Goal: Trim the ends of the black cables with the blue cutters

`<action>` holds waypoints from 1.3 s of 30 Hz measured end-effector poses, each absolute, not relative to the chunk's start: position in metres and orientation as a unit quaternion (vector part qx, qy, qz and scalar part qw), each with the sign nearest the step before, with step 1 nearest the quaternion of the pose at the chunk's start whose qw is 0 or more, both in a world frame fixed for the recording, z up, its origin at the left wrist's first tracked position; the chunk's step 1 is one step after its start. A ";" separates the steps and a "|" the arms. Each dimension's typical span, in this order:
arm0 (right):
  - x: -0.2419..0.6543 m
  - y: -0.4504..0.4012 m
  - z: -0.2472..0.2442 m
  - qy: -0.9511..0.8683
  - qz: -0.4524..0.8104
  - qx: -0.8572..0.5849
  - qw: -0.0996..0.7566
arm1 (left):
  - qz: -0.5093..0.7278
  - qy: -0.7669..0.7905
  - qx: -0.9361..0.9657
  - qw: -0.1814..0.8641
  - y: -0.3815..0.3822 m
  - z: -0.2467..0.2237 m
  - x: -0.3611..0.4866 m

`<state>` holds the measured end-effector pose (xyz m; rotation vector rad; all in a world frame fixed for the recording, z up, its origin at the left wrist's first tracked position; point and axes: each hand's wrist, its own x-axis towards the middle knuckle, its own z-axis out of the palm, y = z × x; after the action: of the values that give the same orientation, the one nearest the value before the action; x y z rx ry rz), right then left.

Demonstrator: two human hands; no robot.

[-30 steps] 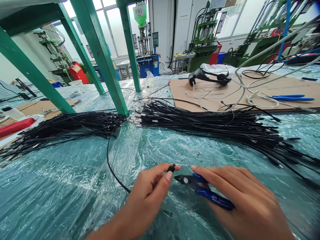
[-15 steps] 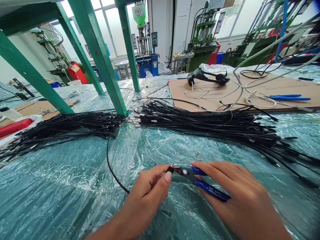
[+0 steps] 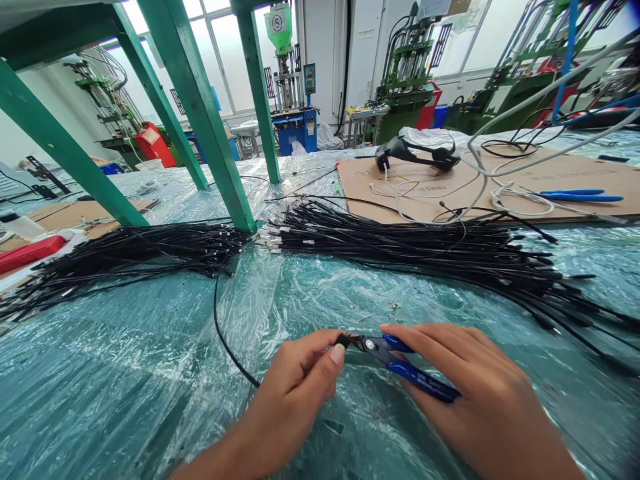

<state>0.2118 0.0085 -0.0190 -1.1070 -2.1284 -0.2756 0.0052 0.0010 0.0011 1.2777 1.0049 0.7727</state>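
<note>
My left hand [image 3: 295,380] is closed, pinching the end of a black cable [image 3: 223,340] between thumb and forefinger. The cable trails back from that hand toward the left bundle. Blue-handled wire cutters [image 3: 420,380] are gripped in my right hand [image 3: 480,380], its fingers on one handle and the palm side against the other. Their dark jaws meet the cable end right at my left fingertips. Whether the blades are fully closed on it is too small to tell.
Behind my hands lie two bundles of black cables, a left one [image 3: 150,250] and a right one [image 3: 400,247]. A green metal post [image 3: 200,113] stands between them. On a cardboard sheet [image 3: 430,193] rest a black headset [image 3: 415,155], white cables and blue-handled pliers [image 3: 580,196]. Plastic film covers the table.
The cutters' jaws have shifted very slightly at the cable end, and the small shiny bit seen there earlier no longer shows. Both hands stay nearly in place.
</note>
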 end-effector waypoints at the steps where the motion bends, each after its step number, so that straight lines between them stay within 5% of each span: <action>1: 0.212 0.009 -0.019 -0.824 -0.107 -0.427 0.356 | 0.337 0.437 0.559 0.619 0.001 0.001 0.005; 39: 0.210 0.009 -0.019 -0.818 -0.127 -0.428 0.363 | 0.326 0.447 0.605 0.572 0.003 -0.005 0.001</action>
<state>0.2097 0.0086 -0.0192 -1.1023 -2.1052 -0.3257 0.0012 0.0030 -0.0046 1.4190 1.0485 0.7645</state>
